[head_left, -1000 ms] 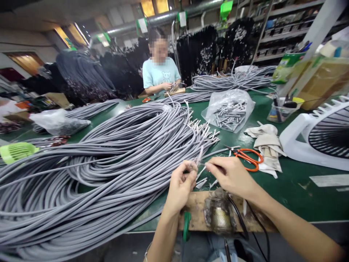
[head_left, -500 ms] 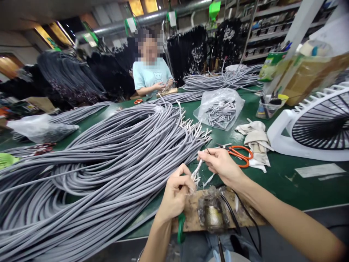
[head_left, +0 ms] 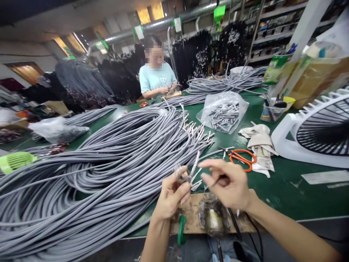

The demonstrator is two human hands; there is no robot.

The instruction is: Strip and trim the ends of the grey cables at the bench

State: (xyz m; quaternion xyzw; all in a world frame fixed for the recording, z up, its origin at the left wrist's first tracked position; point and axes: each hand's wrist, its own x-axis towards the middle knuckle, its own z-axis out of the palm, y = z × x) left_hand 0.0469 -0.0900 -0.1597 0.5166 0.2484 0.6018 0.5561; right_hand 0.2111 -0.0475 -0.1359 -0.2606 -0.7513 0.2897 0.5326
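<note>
Pinched in the fingers of my left hand is a grey cable whose stripped white end sticks up above the fingertips. Some clear film clings beside those fingers. My right hand is just to the right of that end, thumb and forefinger apart, nothing seen between them. Thin white scraps show between the hands. Below lies a wooden board with a brass-coloured metal block on it. A large coil of grey cables fills the left, its white stripped ends bunched near my hands.
Orange-handled scissors lie right of my hands, beside a crumpled cloth. A clear bag of short grey pieces sits further back. A white fan stands at right. Across the green table a co-worker handles cables.
My right hand has let go of the white strand it pinched and opened its fingers. The white end now stands upright from my left hand. The view has shifted slightly.
</note>
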